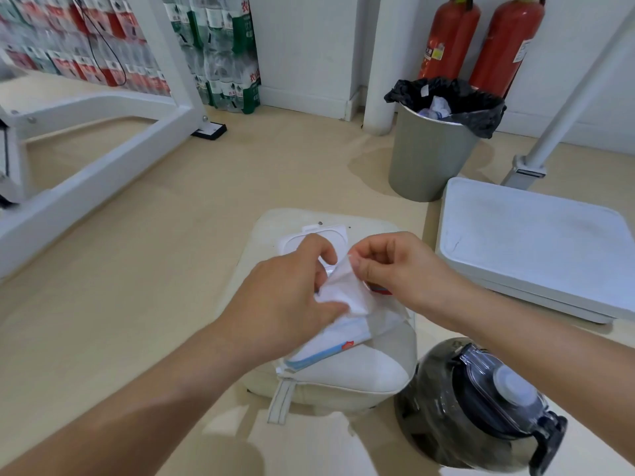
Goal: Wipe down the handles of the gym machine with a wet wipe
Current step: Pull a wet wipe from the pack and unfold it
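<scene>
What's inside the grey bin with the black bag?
The grey bin has a black bag lining it. At the top you can see crumpled white paper and what looks like a plastic bottle. Anything deeper down is hidden by the bin's wall and the bag.

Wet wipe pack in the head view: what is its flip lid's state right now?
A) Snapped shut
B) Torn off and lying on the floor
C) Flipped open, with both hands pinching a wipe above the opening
C: the flip lid stands open behind the fingers, while the left hand and right hand both pinch the wet wipe over the wet wipe pack.
</scene>
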Motion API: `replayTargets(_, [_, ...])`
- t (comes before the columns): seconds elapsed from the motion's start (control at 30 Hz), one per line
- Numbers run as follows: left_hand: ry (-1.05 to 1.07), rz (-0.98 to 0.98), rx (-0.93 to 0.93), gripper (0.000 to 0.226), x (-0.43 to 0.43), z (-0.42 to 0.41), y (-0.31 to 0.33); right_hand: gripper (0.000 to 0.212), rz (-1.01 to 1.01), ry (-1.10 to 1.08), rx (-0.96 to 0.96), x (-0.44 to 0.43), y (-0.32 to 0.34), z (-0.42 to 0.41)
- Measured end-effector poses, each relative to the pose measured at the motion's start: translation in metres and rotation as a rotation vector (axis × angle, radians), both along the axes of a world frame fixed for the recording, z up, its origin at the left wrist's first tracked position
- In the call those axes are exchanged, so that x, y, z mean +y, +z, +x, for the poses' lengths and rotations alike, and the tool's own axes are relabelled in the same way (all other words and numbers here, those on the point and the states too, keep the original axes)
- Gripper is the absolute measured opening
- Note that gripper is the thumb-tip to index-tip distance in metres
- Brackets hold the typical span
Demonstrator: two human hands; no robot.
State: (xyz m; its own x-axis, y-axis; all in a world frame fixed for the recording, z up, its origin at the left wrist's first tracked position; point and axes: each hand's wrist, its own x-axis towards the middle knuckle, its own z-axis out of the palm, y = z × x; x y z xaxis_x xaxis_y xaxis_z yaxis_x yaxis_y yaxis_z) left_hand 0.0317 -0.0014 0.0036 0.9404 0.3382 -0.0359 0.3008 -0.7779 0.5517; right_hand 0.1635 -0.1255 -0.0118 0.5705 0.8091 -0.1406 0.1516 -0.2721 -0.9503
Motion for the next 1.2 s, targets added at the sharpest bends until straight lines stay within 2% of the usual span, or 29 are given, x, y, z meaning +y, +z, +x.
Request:
replayTargets(0.03, [0.057, -0.031, -0.074, 0.028, 0.003, 0.002, -0.001, 0.02, 0.0, 0.0, 0.043, 0.0, 0.0, 0.001])
replayTargets(0.07, [0.127, -0.145, -0.123, 0.015, 0.007, 0.004, -0.002, 0.024, 0.001, -0.005, 0.086, -0.001, 0.0, 0.001])
replayTargets(0.13, [0.241, -0.424, -0.172, 0.018, 0.016, 0.006, -0.009, 0.027, 0.004, -0.012, 0.175, -0.002, 0.0, 0.001])
replayTargets(0.23, [0.324, -0.579, -0.195, 0.017, 0.022, 0.005, -0.01, 0.029, 0.009, -0.018, 0.276, -0.004, 0.002, 0.002])
replayTargets(0.3, [0.25, -0.675, -0.17, 0.019, 0.021, 0.004, -0.005, 0.028, 0.032, -0.045, 0.38, -0.004, 0.001, 0.005])
replayTargets(0.33, [0.18, -0.694, -0.119, 0.028, 0.02, 0.004, -0.003, 0.028, 0.048, -0.042, 0.426, -0.004, 0.001, 0.007])
replayTargets(0.4, [0.06, -0.52, 0.004, 0.041, 0.013, 0.005, 0.0, 0.029, 0.076, 0.001, 0.462, -0.004, 0.003, 0.007])
replayTargets(0.47, [0.088, -0.28, -0.001, 0.028, 0.006, 0.011, -0.004, 0.029, 0.084, 0.044, 0.453, -0.004, 0.004, 0.007])
replayTargets(0.53, [0.177, -0.331, -0.065, 0.021, 0.007, 0.013, -0.007, 0.028, 0.09, 0.045, 0.465, -0.005, 0.003, 0.007])
replayTargets(0.6, [0.221, -0.439, -0.087, 0.03, 0.014, 0.011, -0.009, 0.025, 0.127, 0.009, 0.525, -0.007, 0.001, 0.009])
replayTargets(0.7, [0.273, -0.423, -0.091, 0.035, 0.017, 0.009, -0.01, 0.022, 0.2, -0.043, 0.644, -0.01, 0.0, 0.012])
replayTargets(0.8, [0.305, -0.448, -0.119, 0.028, 0.015, 0.01, -0.01, 0.03, 0.237, -0.099, 0.644, -0.012, 0.006, 0.018])
replayTargets(0.87, [0.31, -0.469, -0.144, 0.024, 0.015, 0.01, -0.009, 0.037, 0.266, -0.178, 0.605, -0.012, 0.013, 0.022])
replayTargets(0.93, [0.322, -0.484, -0.173, 0.021, 0.015, 0.01, -0.01, 0.031, 0.263, -0.213, 0.548, -0.013, 0.018, 0.024])
replayTargets(1.0, [0.339, -0.484, -0.179, 0.029, 0.015, 0.01, -0.01, 0.026, 0.203, -0.165, 0.495, -0.014, 0.023, 0.024])
replayTargets(1.1, [0.32, -0.452, -0.194, 0.046, 0.014, 0.012, -0.008, 0.032, 0.054, -0.045, 0.322, -0.018, 0.029, 0.022])
replayTargets(1.13, [0.313, -0.429, -0.2, 0.045, 0.016, 0.013, -0.007, 0.029, 0.044, -0.036, 0.274, -0.019, 0.03, 0.021])
replayTargets(1.2, [0.312, -0.294, -0.234, 0.026, 0.016, 0.013, -0.007, 0.022, 0.065, -0.097, 0.236, -0.018, 0.032, 0.019])
